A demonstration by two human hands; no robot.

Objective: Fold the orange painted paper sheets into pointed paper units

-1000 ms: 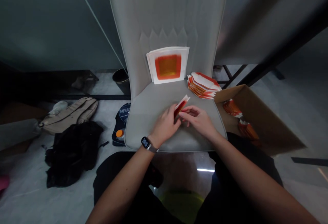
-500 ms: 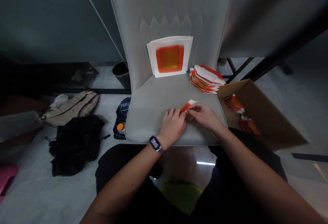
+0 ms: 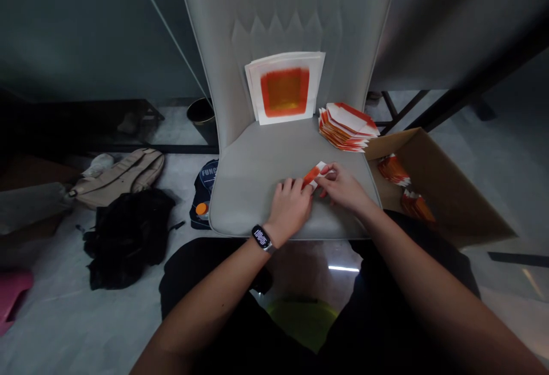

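Both hands rest on the seat of a grey chair (image 3: 253, 175), pressing a small folded orange-and-white paper (image 3: 314, 173) flat against it. My left hand (image 3: 289, 206), with a smartwatch on the wrist, has its fingers curled onto the paper's left end. My right hand (image 3: 343, 189) pinches the paper's right end with its fingertips. A stack of white sheets with an orange square (image 3: 285, 89) leans against the chair back. A pile of folded orange-and-white papers (image 3: 347, 126) lies at the seat's far right corner.
An open cardboard box (image 3: 433, 192) with more folded papers stands on the floor to the right. On the left lie a beige bag (image 3: 120, 175), black clothing (image 3: 126, 232), a dark cap (image 3: 206, 192) and a dark bin (image 3: 201, 118). A yellow-green object (image 3: 302, 318) lies between my legs.
The folded paper stood upright between my fingers a second ago; it now lies low on the seat under both hands. The view has tilted slightly downward.
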